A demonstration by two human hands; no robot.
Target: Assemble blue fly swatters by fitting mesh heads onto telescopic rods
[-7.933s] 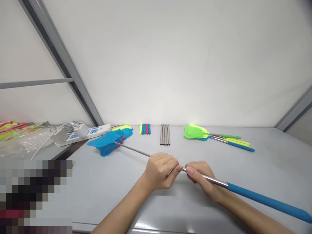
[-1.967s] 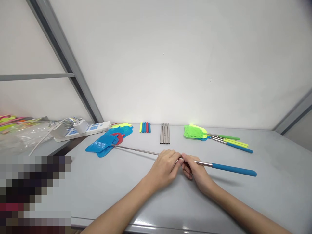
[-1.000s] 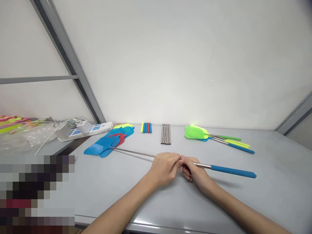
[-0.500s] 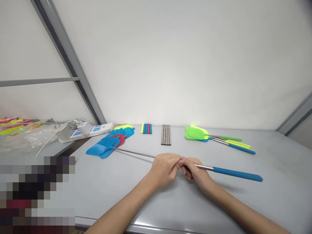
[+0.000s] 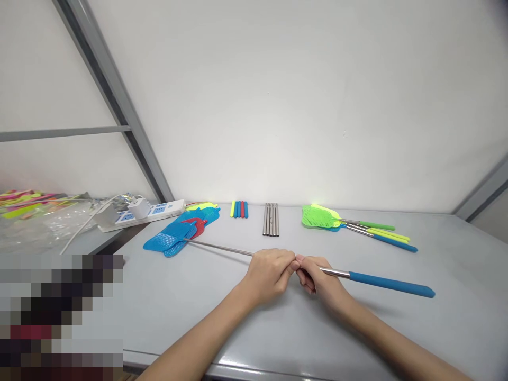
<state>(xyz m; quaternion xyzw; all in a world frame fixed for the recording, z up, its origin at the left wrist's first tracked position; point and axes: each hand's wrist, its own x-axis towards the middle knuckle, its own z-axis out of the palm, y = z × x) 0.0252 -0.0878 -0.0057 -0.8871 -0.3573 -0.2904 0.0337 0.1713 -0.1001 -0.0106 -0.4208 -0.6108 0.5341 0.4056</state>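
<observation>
A fly swatter [image 5: 222, 247] with a blue mesh head, a long thin metal rod and a blue grip stretches across the table in front of me. My left hand [image 5: 272, 272] is closed round the middle of its rod, knuckles up. Right beside it, my right hand [image 5: 319, 278] is closed on the thicker metal tube, thumb and fingers meeting those of the left. The blue grip [image 5: 391, 284] sticks out to the right of my right hand. At the left end, the blue head overlaps other loose blue swatter heads [image 5: 206, 214] and a red one [image 5: 197, 226].
Short coloured grips [image 5: 239, 209] and several metal rods [image 5: 271, 219] lie in rows at the back of the grey table [image 5: 238, 328]. Swatters with green, yellow and blue parts [image 5: 320, 217] are piled to the right. A power strip [image 5: 164, 210] and plastic bags [image 5: 67, 219] lie left.
The blue grip end has shifted slightly to the right, and the blue head has moved a little right too. Both hands keep their hold in nearly the same place.
</observation>
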